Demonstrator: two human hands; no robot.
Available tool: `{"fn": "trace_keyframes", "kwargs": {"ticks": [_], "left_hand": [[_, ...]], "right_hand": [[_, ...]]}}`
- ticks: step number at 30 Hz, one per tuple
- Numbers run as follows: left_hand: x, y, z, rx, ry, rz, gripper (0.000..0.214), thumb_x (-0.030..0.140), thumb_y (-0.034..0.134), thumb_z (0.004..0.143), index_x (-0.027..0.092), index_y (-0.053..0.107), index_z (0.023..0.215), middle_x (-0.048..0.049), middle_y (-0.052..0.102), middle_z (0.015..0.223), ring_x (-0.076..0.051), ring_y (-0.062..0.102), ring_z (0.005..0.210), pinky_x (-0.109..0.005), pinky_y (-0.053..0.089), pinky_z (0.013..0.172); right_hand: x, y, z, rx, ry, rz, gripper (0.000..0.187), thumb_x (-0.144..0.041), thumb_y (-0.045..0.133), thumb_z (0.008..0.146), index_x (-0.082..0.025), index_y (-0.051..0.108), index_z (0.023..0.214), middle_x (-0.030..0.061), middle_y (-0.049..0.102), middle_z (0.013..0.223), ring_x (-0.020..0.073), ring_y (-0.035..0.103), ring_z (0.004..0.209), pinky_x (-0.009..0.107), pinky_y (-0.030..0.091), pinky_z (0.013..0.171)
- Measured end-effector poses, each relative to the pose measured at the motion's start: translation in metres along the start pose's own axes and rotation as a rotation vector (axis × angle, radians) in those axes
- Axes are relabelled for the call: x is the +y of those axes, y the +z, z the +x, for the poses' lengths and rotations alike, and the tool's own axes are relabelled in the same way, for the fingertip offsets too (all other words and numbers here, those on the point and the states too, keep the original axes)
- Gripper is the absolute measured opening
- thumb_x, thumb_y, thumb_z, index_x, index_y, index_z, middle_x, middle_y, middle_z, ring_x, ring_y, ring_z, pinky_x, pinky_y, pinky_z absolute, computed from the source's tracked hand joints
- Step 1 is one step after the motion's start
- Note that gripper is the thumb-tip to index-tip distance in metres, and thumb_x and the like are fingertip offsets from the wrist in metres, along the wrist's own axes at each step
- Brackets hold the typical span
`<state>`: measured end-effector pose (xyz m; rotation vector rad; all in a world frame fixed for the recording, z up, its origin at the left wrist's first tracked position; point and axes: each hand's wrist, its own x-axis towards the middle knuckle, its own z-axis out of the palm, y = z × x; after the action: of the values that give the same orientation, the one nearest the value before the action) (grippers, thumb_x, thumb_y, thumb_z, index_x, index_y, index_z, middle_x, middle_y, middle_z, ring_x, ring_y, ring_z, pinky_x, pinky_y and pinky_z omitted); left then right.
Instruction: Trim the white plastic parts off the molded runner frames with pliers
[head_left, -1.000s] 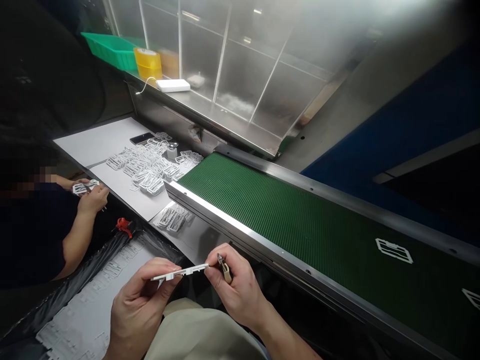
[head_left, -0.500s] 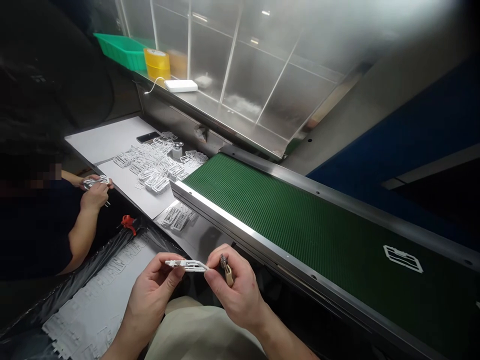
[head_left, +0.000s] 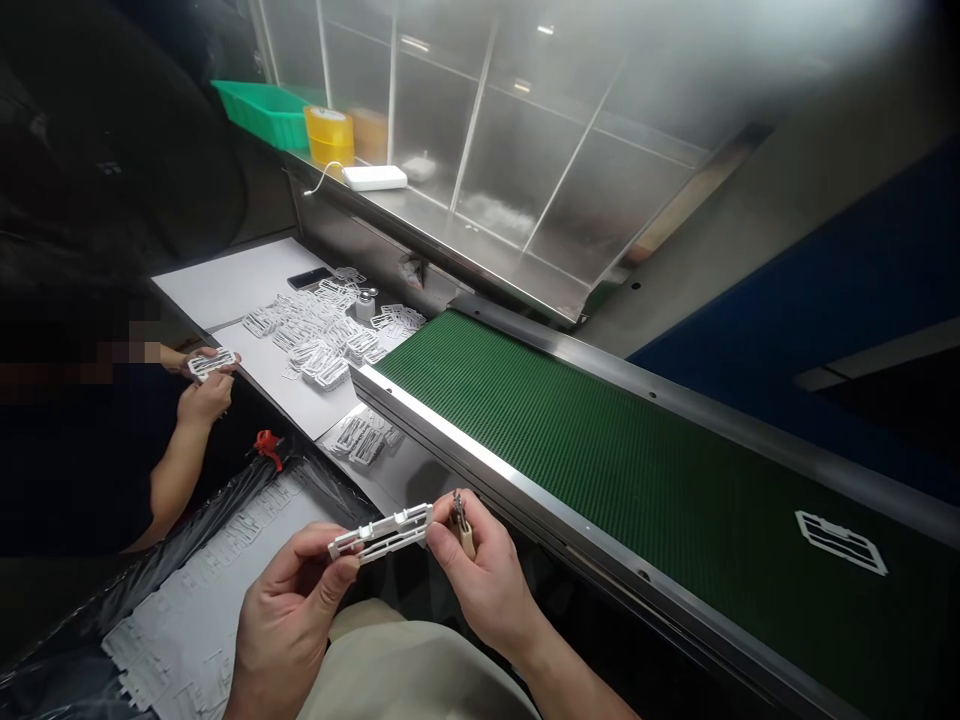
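Between my hands a white plastic frame (head_left: 384, 525), slotted and with small clips along its upper edge, is held slightly tilted above my lap. My left hand (head_left: 281, 605) is closed, pinching its left end between thumb and fingers. With thumb and forefinger, my right hand (head_left: 487, 580) grips the right end. Tucked in the same right hand is a small tool with a metal head and beige handles, apparently nippers (head_left: 466, 535); its lower part is hidden by the palm. Another white frame (head_left: 840, 543) lies flat on the green conveyor belt (head_left: 600, 450).
White frames (head_left: 300, 335) are heaped on the table at left, near a phone (head_left: 310, 279). A co-worker's hands (head_left: 206, 395) hold a similar piece. Below is a black-lined container (head_left: 195, 590) of white pieces, with a red clamp-like object (head_left: 268, 447). The conveyor's metal rail (head_left: 480, 455) runs beyond my hands.
The white frame has been turned so its broad slotted side and clips show, and its right end is raised. My view has shifted slightly. The co-worker's piece has tilted.
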<state>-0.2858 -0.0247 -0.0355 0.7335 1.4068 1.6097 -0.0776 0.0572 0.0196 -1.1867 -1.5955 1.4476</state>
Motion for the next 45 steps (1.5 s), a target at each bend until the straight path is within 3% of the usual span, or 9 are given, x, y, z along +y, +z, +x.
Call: {"fn": "trace_keyframes", "kwargs": {"ticks": [6, 15, 19, 25, 30, 33, 38, 42, 45], "left_hand": [[0.014, 0.005, -0.006, 0.001, 0.045, 0.015, 0.025, 0.038, 0.099, 0.081, 0.03, 0.087, 0.101, -0.0002, 0.086, 0.093, -0.013, 0.082, 0.084, -0.012, 0.065, 0.083], [0.023, 0.008, -0.011, -0.029, -0.15, -0.213, 0.051, 0.033, 0.106, 0.07, 0.031, 0.086, 0.117, -0.0048, 0.09, 0.101, -0.02, 0.087, 0.091, -0.017, 0.069, 0.082], [0.016, 0.01, -0.006, 0.088, -0.204, -0.236, 0.053, 0.038, 0.103, 0.076, 0.03, 0.082, 0.124, -0.0035, 0.088, 0.107, -0.017, 0.084, 0.094, -0.016, 0.069, 0.084], [0.007, 0.018, 0.005, 0.072, -0.313, -0.24, 0.056, 0.042, 0.105, 0.073, 0.028, 0.079, 0.121, -0.0012, 0.085, 0.1, -0.015, 0.079, 0.086, -0.017, 0.069, 0.075], [0.015, 0.014, -0.004, 0.153, -0.224, -0.227, 0.054, 0.041, 0.105, 0.072, 0.026, 0.083, 0.118, -0.0018, 0.086, 0.102, -0.015, 0.081, 0.091, -0.016, 0.067, 0.082], [0.024, 0.014, -0.008, 0.016, -0.121, -0.133, 0.036, 0.04, 0.098, 0.083, 0.028, 0.085, 0.115, -0.0033, 0.085, 0.11, -0.017, 0.081, 0.098, -0.019, 0.068, 0.089], [0.04, 0.02, -0.008, -0.127, 0.25, 0.187, 0.007, 0.027, 0.077, 0.101, 0.03, 0.084, 0.102, -0.0018, 0.076, 0.097, -0.016, 0.075, 0.093, -0.018, 0.063, 0.084], [0.053, 0.022, -0.007, -0.167, 0.458, 0.405, 0.017, 0.019, 0.074, 0.101, 0.034, 0.083, 0.106, 0.0005, 0.074, 0.092, -0.013, 0.073, 0.083, -0.017, 0.059, 0.074], [0.059, 0.024, -0.006, -0.235, 0.523, 0.458, 0.018, 0.02, 0.075, 0.101, 0.034, 0.083, 0.107, 0.0006, 0.075, 0.09, -0.014, 0.075, 0.077, -0.018, 0.059, 0.068]], "right_hand": [[0.012, 0.004, 0.004, -0.084, 0.12, 0.05, 0.038, -0.057, 0.065, 0.108, -0.022, 0.06, 0.094, -0.0029, 0.054, 0.085, 0.0153, 0.045, 0.078, 0.031, 0.039, 0.075], [0.01, 0.013, 0.004, -0.32, 0.431, 0.46, 0.053, -0.065, 0.087, 0.088, -0.018, 0.064, 0.095, 0.0033, 0.063, 0.092, 0.0177, 0.054, 0.085, 0.034, 0.043, 0.085], [0.009, 0.012, -0.001, -0.2, 0.294, 0.518, 0.049, -0.063, 0.084, 0.093, -0.019, 0.063, 0.094, 0.0028, 0.061, 0.092, 0.0179, 0.054, 0.086, 0.034, 0.043, 0.084], [-0.016, 0.005, -0.002, -0.153, 0.102, 0.352, 0.041, -0.06, 0.078, 0.101, -0.021, 0.065, 0.096, -0.0005, 0.056, 0.085, 0.0159, 0.046, 0.08, 0.032, 0.037, 0.075], [-0.016, 0.005, 0.001, -0.108, 0.188, 0.331, 0.045, -0.063, 0.076, 0.1, -0.02, 0.062, 0.093, 0.0004, 0.059, 0.086, 0.0174, 0.052, 0.085, 0.033, 0.042, 0.082], [-0.006, 0.014, -0.001, -0.141, 0.288, 0.356, 0.048, -0.065, 0.077, 0.097, -0.02, 0.061, 0.091, 0.0011, 0.06, 0.086, 0.0181, 0.054, 0.086, 0.032, 0.042, 0.081], [0.001, 0.016, -0.003, -0.189, 0.397, 0.356, 0.041, -0.056, 0.084, 0.09, -0.02, 0.065, 0.093, 0.0006, 0.062, 0.087, 0.0173, 0.054, 0.084, 0.032, 0.043, 0.08], [-0.007, -0.011, -0.003, -0.081, 0.27, 0.325, 0.039, -0.054, 0.086, 0.09, -0.021, 0.068, 0.098, 0.0014, 0.066, 0.094, 0.0169, 0.053, 0.085, 0.032, 0.045, 0.081], [-0.02, -0.029, -0.009, -0.149, 0.134, 0.269, 0.031, -0.051, 0.08, 0.098, -0.023, 0.073, 0.107, 0.0056, 0.071, 0.108, 0.0196, 0.06, 0.093, 0.035, 0.049, 0.086]]}}
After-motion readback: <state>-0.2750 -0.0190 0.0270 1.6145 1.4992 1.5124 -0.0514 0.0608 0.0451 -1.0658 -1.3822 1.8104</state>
